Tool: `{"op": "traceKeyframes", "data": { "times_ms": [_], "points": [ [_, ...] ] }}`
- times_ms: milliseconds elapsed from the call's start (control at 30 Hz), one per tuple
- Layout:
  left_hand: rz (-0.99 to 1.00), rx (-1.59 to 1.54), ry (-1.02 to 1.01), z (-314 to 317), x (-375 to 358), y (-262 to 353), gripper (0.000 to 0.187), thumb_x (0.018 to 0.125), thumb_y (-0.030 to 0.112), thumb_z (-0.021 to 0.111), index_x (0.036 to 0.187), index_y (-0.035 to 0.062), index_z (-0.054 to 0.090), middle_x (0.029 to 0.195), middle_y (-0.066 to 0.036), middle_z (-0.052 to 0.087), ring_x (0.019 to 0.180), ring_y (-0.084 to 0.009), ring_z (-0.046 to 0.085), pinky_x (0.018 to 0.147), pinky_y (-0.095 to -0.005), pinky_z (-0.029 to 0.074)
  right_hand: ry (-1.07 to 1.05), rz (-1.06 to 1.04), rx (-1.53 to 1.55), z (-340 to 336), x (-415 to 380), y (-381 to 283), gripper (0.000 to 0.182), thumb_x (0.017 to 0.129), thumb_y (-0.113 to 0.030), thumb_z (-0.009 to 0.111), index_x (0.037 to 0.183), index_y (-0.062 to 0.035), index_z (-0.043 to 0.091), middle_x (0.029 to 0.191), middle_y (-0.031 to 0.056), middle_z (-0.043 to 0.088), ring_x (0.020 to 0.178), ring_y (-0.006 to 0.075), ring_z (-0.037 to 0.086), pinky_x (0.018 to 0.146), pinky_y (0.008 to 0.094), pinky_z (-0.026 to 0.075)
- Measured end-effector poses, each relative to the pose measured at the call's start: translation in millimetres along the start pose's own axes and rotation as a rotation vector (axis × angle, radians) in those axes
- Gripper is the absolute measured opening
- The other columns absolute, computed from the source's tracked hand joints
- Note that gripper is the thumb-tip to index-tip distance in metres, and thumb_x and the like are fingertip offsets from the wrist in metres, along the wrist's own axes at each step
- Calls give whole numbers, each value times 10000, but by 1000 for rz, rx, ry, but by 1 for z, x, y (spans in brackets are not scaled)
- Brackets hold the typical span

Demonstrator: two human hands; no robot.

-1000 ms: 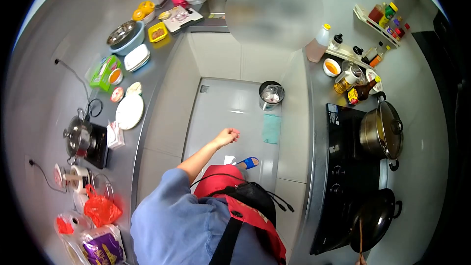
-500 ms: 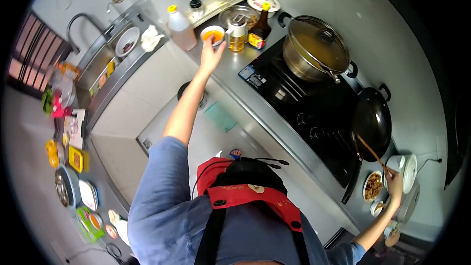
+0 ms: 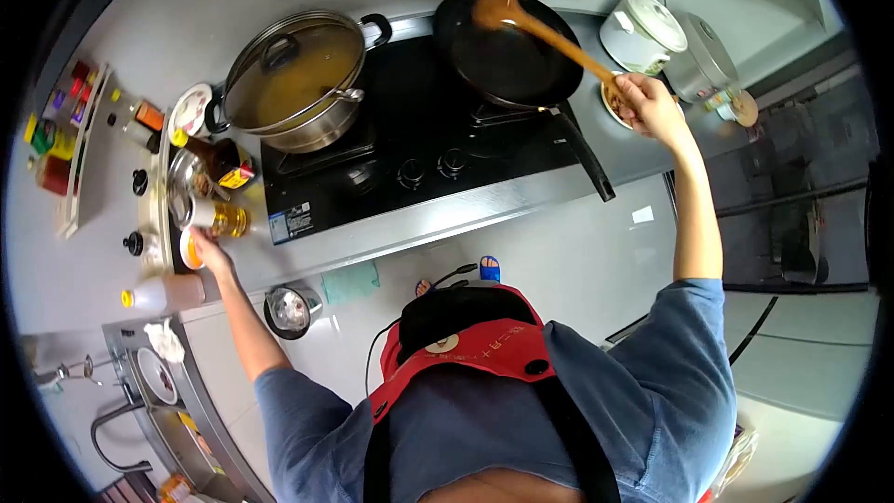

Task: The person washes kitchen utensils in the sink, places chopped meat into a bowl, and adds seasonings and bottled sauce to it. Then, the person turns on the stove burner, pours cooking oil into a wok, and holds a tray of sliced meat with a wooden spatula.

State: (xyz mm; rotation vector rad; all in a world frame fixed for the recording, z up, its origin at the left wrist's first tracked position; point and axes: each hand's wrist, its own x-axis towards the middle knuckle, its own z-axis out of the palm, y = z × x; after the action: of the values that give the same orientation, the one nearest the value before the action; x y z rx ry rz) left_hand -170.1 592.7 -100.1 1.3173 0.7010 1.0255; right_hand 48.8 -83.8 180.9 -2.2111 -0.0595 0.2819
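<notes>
My right hand (image 3: 645, 109) is closed around the handle of a wooden spatula (image 3: 559, 42). The spatula is raised over the dark wok (image 3: 521, 65) on the right burner, its broad end above the far side. On the left, my left hand (image 3: 212, 251) grips the edge of a small white bowl (image 3: 189, 249) of orange-yellow liquid, perhaps beaten egg, on the counter. Beside it stand an oil jug (image 3: 228, 218) and a plastic bottle of pinkish liquid (image 3: 168, 293). Partly hidden behind my right hand is a bowl of brown food pieces (image 3: 612, 98).
A large lidded steel pot (image 3: 303, 121) sits on the left burner of the black hob (image 3: 391, 130). The wok handle (image 3: 587, 154) juts past the counter's front edge. A white slow cooker (image 3: 644, 33) stands at the right; a bin (image 3: 291, 310) is on the floor below.
The view has swung toward the stove. My right hand has lifted the spatula from beside the wok's handle to above the wok. My left hand remains at the small bowl.
</notes>
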Motion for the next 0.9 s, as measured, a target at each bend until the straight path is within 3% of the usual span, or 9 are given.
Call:
{"op": "traceKeyframes", "data": {
  "times_ms": [133, 200, 333, 467, 500, 567, 667, 800, 900],
  "points": [
    [-8, -139, -59, -26, -37, 18, 312, 944, 366, 416, 741, 134, 457, 630, 60, 334, 561, -56, 295, 511, -203, 232, -180, 87, 809, -6, -15, 60, 285, 925, -302, 474, 1013, -46, 564, 549, -63, 407, 361, 13, 249, 314, 173, 169],
    [-45, -78, -211, -68, -45, 16, 327, 940, 369, 422, 875, 72, 540, 732, 24, 490, 651, -71, 448, 585, -209, 358, -78, 281, 559, 10, -2, 110, 305, 935, -300, 456, 1013, -22, 556, 527, -75, 360, 361, 2, 213, 306, 173, 131],
    [-169, 37, -106, -52, -108, 97, 579, 915, 409, 451, 1270, -46, 403, 1253, -163, 484, 1152, -224, 481, 967, -329, 359, -119, 74, 990, -11, -23, 86, 309, 936, -308, 452, 1008, -20, 539, 554, -76, 318, 356, 0, 193, 301, 164, 115],
    [-243, -48, -253, -16, -160, 177, 479, 919, 341, 485, 1209, -40, 469, 1104, -96, 578, 958, -120, 548, 820, -252, 407, -152, 312, 763, -10, -4, 133, 290, 932, -288, 465, 1002, -21, 555, 541, -57, 365, 344, 7, 197, 295, 173, 126],
    [-235, -50, -114, 25, -186, 207, 403, 928, 330, 473, 1136, -13, 515, 859, -14, 576, 761, -69, 495, 702, -226, 379, -170, 280, 853, -11, -3, 142, 292, 931, -289, 465, 1009, -21, 554, 544, -52, 379, 344, 7, 196, 296, 174, 127],
    [-290, -108, -272, 45, -199, 232, 287, 940, 312, 455, 950, 34, 527, 636, 58, 289, 581, -59, 260, 564, -226, 264, -200, 251, 941, -20, -2, 148, 295, 931, -289, 466, 1016, -21, 553, 547, -48, 394, 344, 6, 194, 297, 176, 128],
    [-327, -112, -300, 99, -219, 259, 277, 944, 312, 447, 878, 50, 511, 615, 61, 204, 550, -59, 207, 536, -225, 228, -178, 72, 910, -29, 0, 138, 290, 931, -289, 463, 992, -26, 569, 555, -43, 413, 348, 6, 216, 303, 175, 148],
    [-394, -227, -449, 144, -239, 270, 259, 942, 302, 452, 945, 46, 495, 606, 66, 217, 524, -48, 207, 511, -208, 226, -108, 90, 469, -10, 18, 160, 279, 905, -302, 505, 984, -57, 612, 500, -20, 419, 363, 80, 343, 343, 230, 287],
    [-373, -250, -526, 179, -250, 265, 246, 951, 297, 430, 857, 72, 469, 583, 70, 212, 518, -41, 195, 495, -208, 201, 487, -458, -502, 5, 6, 148, 293, 846, -253, 567, 1124, -169, 600, 641, 66, 470, 523, 262, 458, 540, 361, 447]
  ]
}}
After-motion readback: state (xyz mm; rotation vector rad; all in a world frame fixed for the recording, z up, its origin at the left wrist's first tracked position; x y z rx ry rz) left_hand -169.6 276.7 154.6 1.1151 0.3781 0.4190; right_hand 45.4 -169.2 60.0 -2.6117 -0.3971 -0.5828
